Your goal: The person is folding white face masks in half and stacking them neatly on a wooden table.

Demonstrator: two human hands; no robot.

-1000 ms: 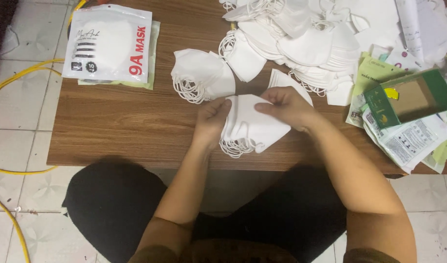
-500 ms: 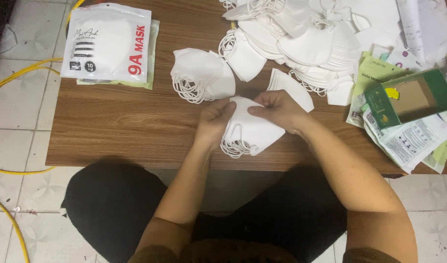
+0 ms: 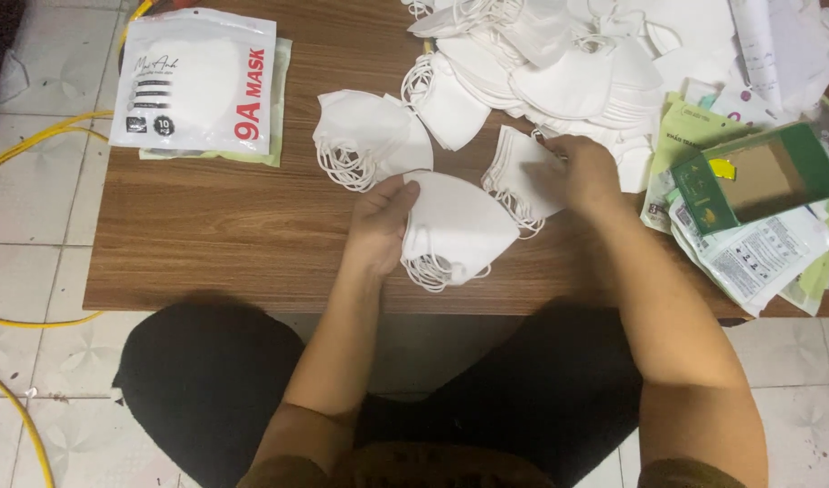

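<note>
We hold a stack of folded white masks (image 3: 455, 226) in our left hand (image 3: 378, 226), near the front edge of the brown wooden table (image 3: 206, 235); the fingers of this hand are closed on the left edge of the stack, thumb on top, and the ear loops hang out along its lower edge. Our right hand (image 3: 588, 172) rests on a second, smaller stack of masks (image 3: 521, 176) that lies just beside the first, to its upper right; the fingers lie curled over the far edge of that stack, and we cannot tell whether they grip it or only touch it. A third small pile of masks (image 3: 369, 136) lies just above the left hand, loops toward us. A large loose heap of white masks (image 3: 568, 63) covers the far right part of the table. A sealed white mask packet (image 3: 197, 81) with red lettering lies at the far left corner, on top of further flat packets. At the right edge, an open green carton (image 3: 758, 176) sits on a spread of printed leaflets (image 3: 758, 258). A yellow cable (image 3: 35, 145) runs over the tiled floor at the left
</note>
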